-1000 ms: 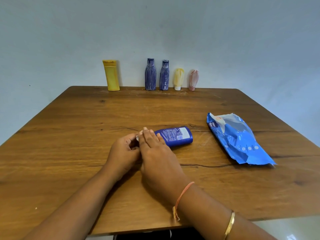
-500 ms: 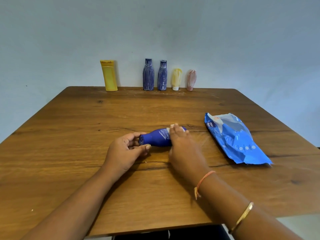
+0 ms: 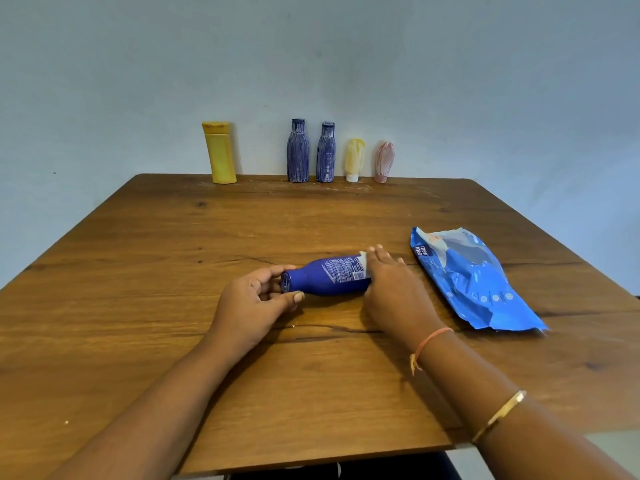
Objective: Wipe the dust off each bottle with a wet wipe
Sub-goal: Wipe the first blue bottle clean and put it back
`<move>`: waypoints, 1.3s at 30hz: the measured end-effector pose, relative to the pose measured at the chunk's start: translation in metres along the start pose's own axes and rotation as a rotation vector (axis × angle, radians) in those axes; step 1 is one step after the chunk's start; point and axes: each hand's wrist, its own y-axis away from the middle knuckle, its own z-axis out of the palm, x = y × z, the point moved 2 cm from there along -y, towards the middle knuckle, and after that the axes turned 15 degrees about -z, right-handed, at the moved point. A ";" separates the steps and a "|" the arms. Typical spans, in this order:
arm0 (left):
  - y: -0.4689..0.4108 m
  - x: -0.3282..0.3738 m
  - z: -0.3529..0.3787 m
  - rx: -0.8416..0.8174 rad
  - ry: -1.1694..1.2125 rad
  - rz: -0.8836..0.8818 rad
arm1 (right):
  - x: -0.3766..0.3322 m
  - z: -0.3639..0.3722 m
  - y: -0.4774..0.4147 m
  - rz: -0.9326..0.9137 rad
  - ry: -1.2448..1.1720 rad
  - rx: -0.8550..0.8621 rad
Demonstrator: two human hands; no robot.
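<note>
You had one bottle in work and five waiting. The blue bottle (image 3: 329, 277) lay on its side at the middle of the frame, cap toward the left; its body looked clean and deep blue where it showed. Your left hand (image 3: 252, 306) had its fingers and thumb curled round the cap end, steadying it. Your right hand (image 3: 394, 289) lay over the base end with fingers fairly straight, pressing the wet wipe (image 3: 362, 263) onto the bottle; only a white corner showed past the fingertips, and the thumb was hidden. I judged this bottle nearly done.

At the upper middle of the frame, along the far edge of the table (image 3: 156, 244), stood the yellow bottle (image 3: 220, 152), a dusty blue bottle (image 3: 298, 152), a second dusty blue bottle (image 3: 325, 154), a pale yellow tube (image 3: 354, 159) and a pink tube (image 3: 383, 161); all were streaked white and looked unwiped, so most of the task remained.

The wipe pack (image 3: 471, 282) lay right of centre, near your right hand but apart from it; open wood lay between your hands and the back row, and across the left of the frame. The near edge ran under your forearms at the bottom. The row stood close against the wall, so I judged it best to lift each one forward, not push it.
</note>
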 end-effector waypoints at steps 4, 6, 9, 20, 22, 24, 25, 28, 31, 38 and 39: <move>-0.001 0.001 0.002 -0.024 0.045 -0.015 | -0.025 0.011 0.012 -0.078 0.008 0.040; -0.001 0.001 0.002 -0.031 0.047 -0.018 | -0.051 0.018 0.018 -0.229 0.008 0.045; -0.001 -0.003 0.001 -0.012 0.035 0.017 | -0.080 0.023 0.018 -0.394 -0.029 0.049; -0.001 0.000 0.003 -0.009 0.044 -0.021 | -0.004 0.008 0.010 0.018 -0.041 0.087; -0.002 -0.001 0.003 -0.012 0.049 -0.034 | -0.019 0.011 0.019 -0.037 -0.048 0.080; -0.002 -0.001 0.004 -0.019 0.055 -0.032 | -0.045 0.015 0.026 -0.164 -0.048 0.069; -0.002 -0.001 0.004 -0.022 0.063 -0.030 | -0.059 0.018 0.027 -0.234 -0.048 0.062; -0.002 -0.004 0.002 0.008 0.009 0.005 | -0.083 0.023 0.025 -0.365 -0.064 0.047; -0.002 -0.005 0.001 0.002 0.036 0.000 | -0.075 0.022 0.016 -0.369 -0.052 0.076; -0.003 -0.005 0.002 0.007 0.022 -0.015 | -0.006 0.008 0.007 -0.038 -0.057 0.084; -0.004 -0.005 0.002 0.010 0.023 -0.019 | -0.005 0.008 0.009 -0.023 -0.051 0.082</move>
